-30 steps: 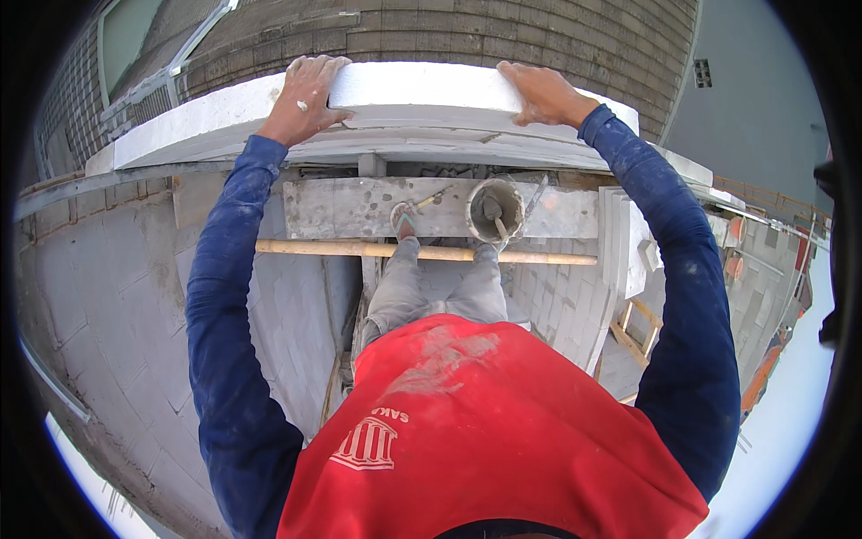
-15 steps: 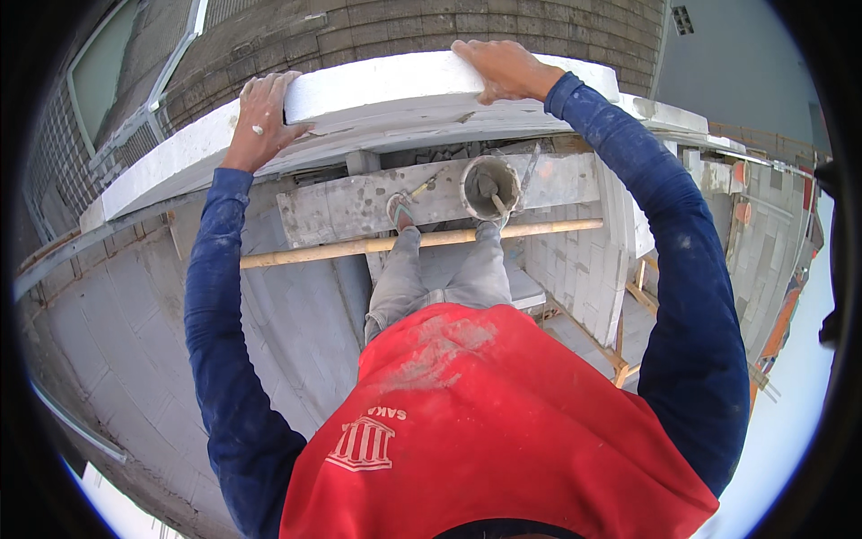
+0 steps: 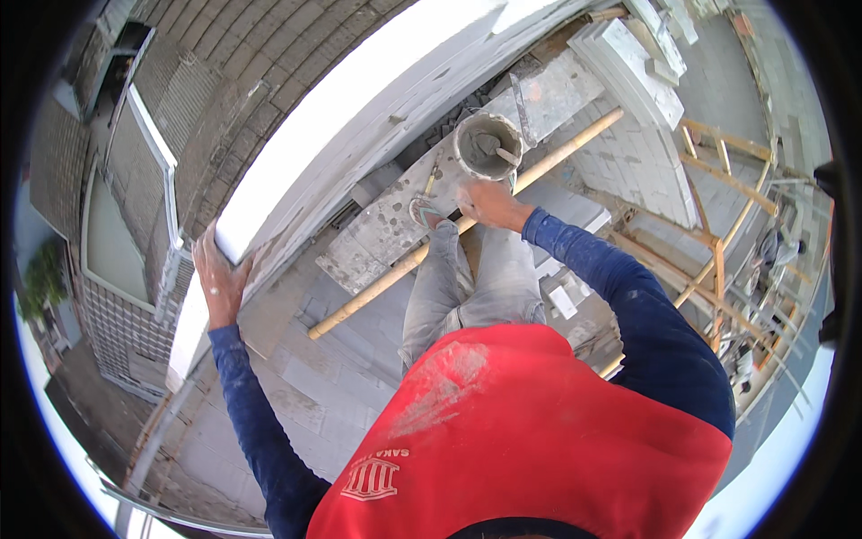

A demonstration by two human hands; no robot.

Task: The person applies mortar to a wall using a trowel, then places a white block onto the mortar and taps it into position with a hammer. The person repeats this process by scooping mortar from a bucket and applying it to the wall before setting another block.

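A long wall of white blocks [image 3: 314,126] curves across the upper left. My left hand [image 3: 218,278] grips its top, with the thumb on the near face and the fingers over the other side. My right hand [image 3: 492,203] is just below the rim of a mortar bucket [image 3: 488,128], over my legs; its fingers curl out of sight, and contact with the bucket cannot be made out. Grey mortar lies in the bucket, with a tool handle [image 3: 508,156] sticking out. Behind the bucket, a flat metal blade [image 3: 522,106] rests on the plank.
My sandalled foot [image 3: 426,214] stands on a mortar-spotted plank [image 3: 359,251]. A bamboo pole [image 3: 377,292] crosses in front of my legs. Stacked pale blocks [image 3: 628,72] and wooden scaffolding [image 3: 718,242] are at right. Tiled roofs [image 3: 260,54] lie beyond the wall.
My right hand has left the wall top and come down beside the bucket. My left hand remains on the wall. The view has turned, so the wall now slants.
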